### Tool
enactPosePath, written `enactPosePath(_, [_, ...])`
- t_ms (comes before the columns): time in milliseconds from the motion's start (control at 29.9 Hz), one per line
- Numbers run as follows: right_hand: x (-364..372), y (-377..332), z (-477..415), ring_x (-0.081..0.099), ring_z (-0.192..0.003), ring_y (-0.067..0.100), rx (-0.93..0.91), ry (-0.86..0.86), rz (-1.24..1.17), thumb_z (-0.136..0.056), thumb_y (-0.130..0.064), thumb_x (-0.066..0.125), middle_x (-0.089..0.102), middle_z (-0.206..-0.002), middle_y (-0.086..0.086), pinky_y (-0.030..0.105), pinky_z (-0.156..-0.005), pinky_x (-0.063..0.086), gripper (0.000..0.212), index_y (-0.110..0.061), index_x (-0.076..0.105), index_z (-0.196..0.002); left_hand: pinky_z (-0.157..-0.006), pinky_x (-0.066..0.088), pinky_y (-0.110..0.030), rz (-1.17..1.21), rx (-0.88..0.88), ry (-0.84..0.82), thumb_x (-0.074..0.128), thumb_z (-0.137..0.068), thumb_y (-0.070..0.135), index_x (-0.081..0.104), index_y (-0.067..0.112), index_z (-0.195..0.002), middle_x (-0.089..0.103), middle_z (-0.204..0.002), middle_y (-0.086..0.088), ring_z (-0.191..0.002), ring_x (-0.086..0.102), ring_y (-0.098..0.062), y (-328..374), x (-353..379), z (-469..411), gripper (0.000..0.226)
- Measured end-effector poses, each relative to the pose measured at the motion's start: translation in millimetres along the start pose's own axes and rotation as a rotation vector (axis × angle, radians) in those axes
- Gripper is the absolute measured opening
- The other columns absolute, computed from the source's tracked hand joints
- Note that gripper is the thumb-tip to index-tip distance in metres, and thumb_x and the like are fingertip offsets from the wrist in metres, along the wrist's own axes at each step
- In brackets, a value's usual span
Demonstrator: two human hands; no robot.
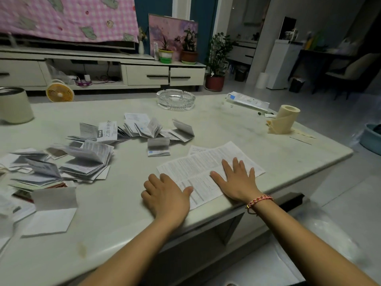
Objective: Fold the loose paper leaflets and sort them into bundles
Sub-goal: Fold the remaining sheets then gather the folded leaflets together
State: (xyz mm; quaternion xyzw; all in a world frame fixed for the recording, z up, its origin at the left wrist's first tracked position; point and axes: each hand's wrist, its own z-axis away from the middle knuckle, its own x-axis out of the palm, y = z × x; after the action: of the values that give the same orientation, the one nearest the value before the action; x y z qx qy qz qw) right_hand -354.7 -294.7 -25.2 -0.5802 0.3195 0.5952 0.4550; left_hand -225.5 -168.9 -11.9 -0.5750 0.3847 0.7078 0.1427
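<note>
your right hand (237,180) lies flat, fingers spread, on the unfolded leaflet (198,170) at the near edge of the table (268,131). your left hand (167,197) presses its left end, thumb on the paper. folded leaflets (82,162) sit heaped to the left, with a glass ashtray (175,99) beyond them and a paper roll (285,120) far right.

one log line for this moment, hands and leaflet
unfolded leaflet: flat on table | right hand: flat on it | left hand: at its left edge, thumb on it | folded leaflets: heaped left
</note>
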Motion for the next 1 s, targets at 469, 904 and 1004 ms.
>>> enactPosePath(469, [-24,-34,5,0.044,-0.125,0.02,-0.248,0.197,-0.371,-0.095,-0.02,0.049,0.047,-0.137,0.007,0.026,-0.102,0.032,0.039,-0.012,0.044,-0.132,-0.098,0.03,-0.034,0.18,-0.079,-0.007,0.064,-0.082,0.045,0.046,0.01,-0.122,0.035,-0.13,-0.011,-0.12,0.036,-0.028,-4,-6,-10,0.055])
enactPosePath(904, [-15,-84,-7,0.021,-0.141,0.021,-0.424,-0.111,-0.058,-0.095,-0.036,0.046,0.025,-0.153,0.006,0.034,-0.111,0.02,0.053,-0.023,0.031,-0.144,-0.111,0.014,-0.036,0.142,-0.027,0.037,0.047,-0.088,0.047,0.025,0.005,-0.141,0.011,-0.153,-0.013,-0.137,0.015,-0.028,-8,6,-10,0.072])
enactPosePath(1004, [-14,-81,-9,0.016,-0.143,0.019,-0.404,-0.114,-0.095,-0.093,-0.041,0.048,0.019,-0.156,0.003,0.037,-0.113,0.015,0.054,-0.029,0.032,-0.144,-0.111,0.009,-0.035,0.236,-0.038,-0.041,0.052,-0.082,0.045,0.03,0.011,-0.139,0.011,-0.154,-0.008,-0.139,0.01,-0.026,-9,-1,-24,0.07])
